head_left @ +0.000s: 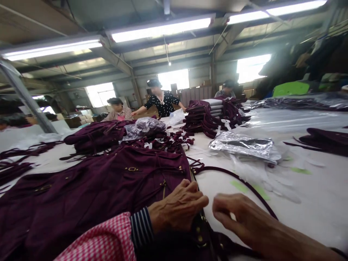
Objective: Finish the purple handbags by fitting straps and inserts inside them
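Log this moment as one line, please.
left hand: fist on purple garment edge | right hand: beside it, over white table, holds nothing visible | purple strap nearby

A long white work table [320, 203] carries the goods. On its near left lies a spread dark purple garment [108, 188] with brass buckles. A thin purple strap [239, 179] curves over the bare surface to its right. Further back lie a crumpled clear plastic bag [243, 145], scattered white tags [163, 141], a heap of purple garments [95, 136] and a stack of folded garments [209, 112].
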The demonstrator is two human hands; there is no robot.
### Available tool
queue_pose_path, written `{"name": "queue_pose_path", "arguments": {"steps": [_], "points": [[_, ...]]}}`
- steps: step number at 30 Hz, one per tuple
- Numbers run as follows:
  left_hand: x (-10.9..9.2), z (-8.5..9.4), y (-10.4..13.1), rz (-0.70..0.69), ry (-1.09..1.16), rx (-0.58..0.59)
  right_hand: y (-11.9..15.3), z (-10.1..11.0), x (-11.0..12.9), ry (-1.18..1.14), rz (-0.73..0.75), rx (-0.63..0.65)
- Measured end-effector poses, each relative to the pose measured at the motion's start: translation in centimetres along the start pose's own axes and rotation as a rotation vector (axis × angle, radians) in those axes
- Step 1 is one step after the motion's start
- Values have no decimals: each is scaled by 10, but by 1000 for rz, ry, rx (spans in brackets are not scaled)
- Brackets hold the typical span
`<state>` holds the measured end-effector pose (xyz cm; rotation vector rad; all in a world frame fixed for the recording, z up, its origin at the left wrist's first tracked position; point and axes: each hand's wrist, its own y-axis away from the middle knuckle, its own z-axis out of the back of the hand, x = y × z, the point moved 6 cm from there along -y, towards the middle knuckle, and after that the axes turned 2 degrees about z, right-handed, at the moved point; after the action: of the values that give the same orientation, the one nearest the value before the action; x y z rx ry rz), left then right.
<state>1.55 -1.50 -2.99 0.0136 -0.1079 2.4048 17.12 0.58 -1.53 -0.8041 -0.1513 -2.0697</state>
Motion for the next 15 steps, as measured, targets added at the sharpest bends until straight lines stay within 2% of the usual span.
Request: {"name": "queue_pose_path", "arguments": {"steps": [2, 3, 5, 8, 10, 12, 15], "points": [[4, 2, -2, -29, 53, -2, -26, -9, -10, -103, -36, -73], [7, 5, -1, -22, 93, 7, -37, -15, -14, -137, 9, -94], [13, 14, 1, 5, 174, 45, -49, -33, -16, -110, 182, -58], [16, 28, 4, 32, 224, 92, -49, -54, -17, 51, 377, 15], [19, 36, 7, 55, 164, 71, -48, -58, -20, 137, 400, 4], [27, 44, 13, 79, 43, -6, -49, -58, -24, 218, 412, -17], [47, 57, 36, 100, -62, -66, -52, -56, -29, 323, 449, -28]]}}
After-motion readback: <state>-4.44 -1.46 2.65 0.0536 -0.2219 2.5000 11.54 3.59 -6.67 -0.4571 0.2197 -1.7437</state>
